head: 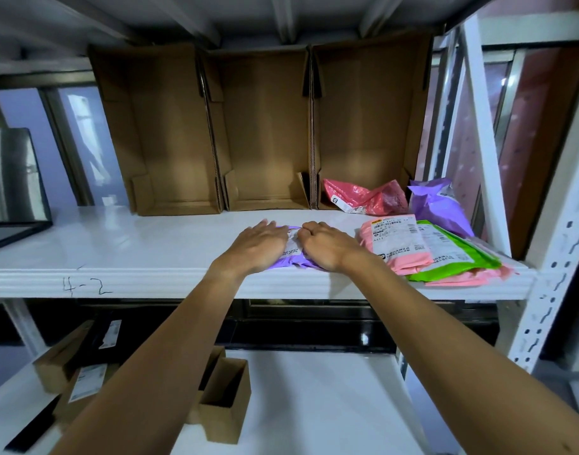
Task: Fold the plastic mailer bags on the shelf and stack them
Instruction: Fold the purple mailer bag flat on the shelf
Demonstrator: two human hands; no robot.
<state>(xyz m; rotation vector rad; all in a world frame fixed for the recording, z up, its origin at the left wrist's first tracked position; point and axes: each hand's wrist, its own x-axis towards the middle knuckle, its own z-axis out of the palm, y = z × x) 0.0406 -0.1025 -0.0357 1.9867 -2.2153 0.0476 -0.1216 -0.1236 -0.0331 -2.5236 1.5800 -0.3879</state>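
Note:
A purple mailer bag (294, 256) with a white label lies near the front edge of the white shelf (117, 244). My left hand (260, 244) lies flat on its left part with fingers stretched out. My right hand (326, 246) has its fingers curled and pinches the bag's top edge by the label. To the right sits a stack of folded bags: a pink one (398, 246) on top, a green one (459, 254) beneath. A crumpled pink bag (363, 193) and a crumpled purple bag (437, 203) lie behind the stack.
Three open cardboard boxes (265, 133) stand side by side along the back of the shelf. A white perforated upright (557, 254) borders the right end. The lower shelf holds small cardboard boxes (224, 399) and labelled parcels (84, 382). A dark-framed panel (12, 198) sits at far left.

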